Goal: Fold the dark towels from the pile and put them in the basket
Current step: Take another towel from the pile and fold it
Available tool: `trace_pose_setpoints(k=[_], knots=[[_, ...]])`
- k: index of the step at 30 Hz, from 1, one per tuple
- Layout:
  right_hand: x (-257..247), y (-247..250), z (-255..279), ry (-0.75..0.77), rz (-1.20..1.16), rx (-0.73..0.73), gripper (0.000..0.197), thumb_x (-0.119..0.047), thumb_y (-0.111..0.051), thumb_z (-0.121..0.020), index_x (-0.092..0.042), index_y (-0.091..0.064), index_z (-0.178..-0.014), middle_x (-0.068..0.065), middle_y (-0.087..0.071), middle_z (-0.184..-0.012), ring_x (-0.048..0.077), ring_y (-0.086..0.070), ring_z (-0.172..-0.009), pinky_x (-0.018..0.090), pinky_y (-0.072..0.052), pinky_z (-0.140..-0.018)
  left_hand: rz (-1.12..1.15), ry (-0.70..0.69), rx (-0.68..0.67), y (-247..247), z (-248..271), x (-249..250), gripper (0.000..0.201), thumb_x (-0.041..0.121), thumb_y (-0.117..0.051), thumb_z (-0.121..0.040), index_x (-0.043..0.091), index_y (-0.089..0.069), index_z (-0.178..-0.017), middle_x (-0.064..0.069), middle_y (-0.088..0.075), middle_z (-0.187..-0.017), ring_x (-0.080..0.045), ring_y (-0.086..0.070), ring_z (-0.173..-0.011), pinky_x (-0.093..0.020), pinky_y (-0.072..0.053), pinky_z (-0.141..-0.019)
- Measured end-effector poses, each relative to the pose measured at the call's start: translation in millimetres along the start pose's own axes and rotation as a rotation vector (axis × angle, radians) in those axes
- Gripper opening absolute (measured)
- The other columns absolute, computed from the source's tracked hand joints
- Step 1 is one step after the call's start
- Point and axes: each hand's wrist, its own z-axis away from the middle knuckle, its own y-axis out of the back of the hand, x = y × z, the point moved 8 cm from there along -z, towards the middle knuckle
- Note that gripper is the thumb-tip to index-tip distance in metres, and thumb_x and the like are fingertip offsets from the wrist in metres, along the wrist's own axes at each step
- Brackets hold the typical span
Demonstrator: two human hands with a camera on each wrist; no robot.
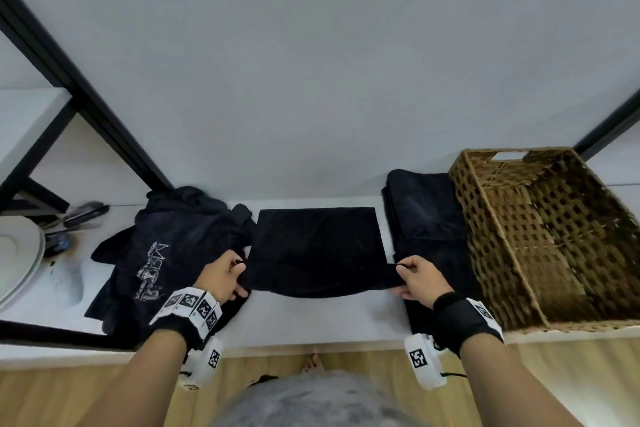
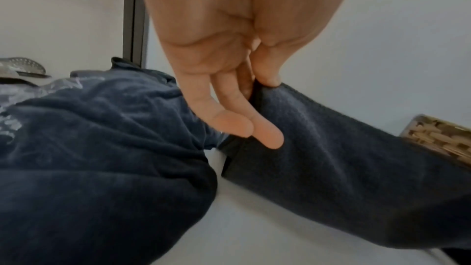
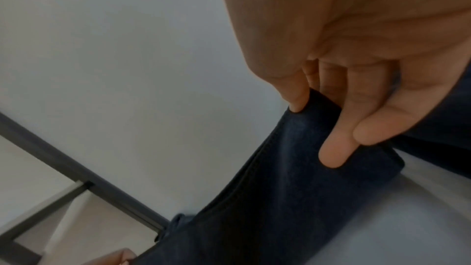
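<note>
A dark towel [image 1: 317, 248] lies half-folded on the white table [image 1: 311, 322], its near edge lifted. My left hand [image 1: 227, 276] pinches the near left corner between thumb and fingers [image 2: 265, 74]. My right hand [image 1: 414, 277] pinches the near right corner [image 3: 313, 120]. The unfolded pile [image 1: 166, 246], topped by a dark cloth with a white print, sits to the left [image 2: 102, 148]. A stack of folded dark towels [image 1: 426, 218] lies at the right. The wicker basket [image 1: 540, 236] stands beside that stack, and I see nothing in it.
White plates [image 1: 17, 253] and some dark utensils [image 1: 83, 213] sit at the far left of the table. A black metal frame [image 1: 86, 94] rises behind the pile against the pale wall. The table's front edge is just under my wrists.
</note>
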Motion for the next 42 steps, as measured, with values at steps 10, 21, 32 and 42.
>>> trace_pose_setpoints(k=[10, 21, 32, 42], knots=[[26.1, -17.6, -27.9, -0.033, 0.475, 0.110, 0.011, -0.020, -0.056, -0.096, -0.014, -0.063, -0.101, 0.012, -0.068, -0.102, 0.022, -0.057, -0.080, 0.025, -0.043, -0.073, -0.299, 0.107, -0.146, -40.2, -15.9, -29.2, 0.013, 0.028, -0.044, -0.101, 0.022, -0.050, -0.091, -0.002, -0.067, -0.052, -0.007, -0.056, -0.040, -0.021, -0.043, -0.045], [-5.5, -64.4, -71.0, 0.098, 0.701, 0.085, 0.035, -0.007, -0.052, -0.092, -0.013, -0.057, -0.127, 0.009, -0.046, -0.135, 0.032, -0.058, -0.108, 0.036, -0.049, -0.088, -0.479, -0.096, 0.022, -43.6, -106.5, 16.3, 0.010, 0.006, -0.056, -0.090, 0.003, -0.065, -0.093, -0.017, -0.063, -0.100, -0.033, -0.060, -0.094, -0.037, -0.046, -0.087], [-15.6, -95.2, -125.7, 0.102, 0.817, 0.010, 0.059, -0.024, -0.052, -0.099, -0.011, -0.028, -0.151, 0.007, -0.026, -0.149, 0.028, -0.061, -0.102, 0.036, -0.052, -0.086, -0.598, -0.178, -0.098, -55.4, -210.4, 34.1, 0.034, 0.011, -0.057, -0.093, 0.004, -0.056, -0.127, -0.016, -0.054, -0.128, -0.033, -0.052, -0.117, -0.035, -0.037, -0.100], [-59.2, -123.9, -138.3, 0.208, 0.780, 0.017, 0.061, -0.014, -0.058, -0.092, -0.018, -0.035, -0.148, 0.005, -0.020, -0.156, 0.027, -0.056, -0.116, 0.034, -0.050, -0.090, -0.164, -0.086, 0.042, -52.3, -222.4, 37.6, 0.028, 0.017, -0.069, -0.082, 0.015, -0.057, -0.107, 0.000, -0.057, -0.104, -0.014, -0.055, -0.088, -0.022, -0.038, -0.077]])
